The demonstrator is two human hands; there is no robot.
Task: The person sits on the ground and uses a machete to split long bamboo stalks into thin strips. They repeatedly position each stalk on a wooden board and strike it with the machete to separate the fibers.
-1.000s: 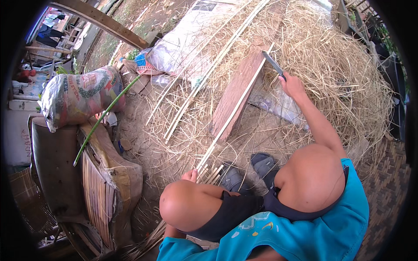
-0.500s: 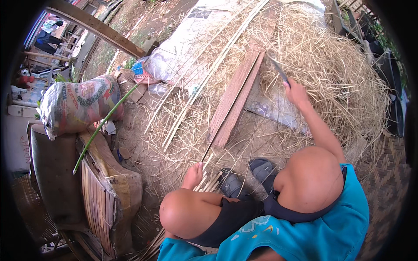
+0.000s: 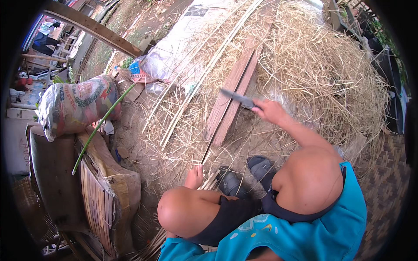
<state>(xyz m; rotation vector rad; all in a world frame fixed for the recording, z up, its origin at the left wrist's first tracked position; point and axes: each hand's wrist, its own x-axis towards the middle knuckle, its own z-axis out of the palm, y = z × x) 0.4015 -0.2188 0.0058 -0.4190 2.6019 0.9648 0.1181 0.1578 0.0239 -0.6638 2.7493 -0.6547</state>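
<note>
My left hand [image 3: 194,177], low by my left knee, pinches the near end of a thin dark strip [image 3: 207,151]. The strip runs away from me along the middle of a reddish-brown wooden board [image 3: 238,75], which slopes up from the ground into the shavings. In my right hand [image 3: 271,111] is a knife [image 3: 237,98] with a broad grey blade. Its blade lies across the board over the strip; whether it presses on the strip I cannot tell. Pale split strips [image 3: 209,71] stretch beside the board on the left.
A big heap of straw-coloured shavings [image 3: 318,74] fills the far right. On the left, a stuffed sack [image 3: 80,104] sits behind a worn slatted seat [image 3: 98,195], with a green stalk [image 3: 102,122] across them. My sandalled feet [image 3: 233,182] are just right of my left hand.
My right hand has swung the knife left and nearer, from beside the board's right edge to across it. My left hand keeps its pinch on the strip, nearly still.
</note>
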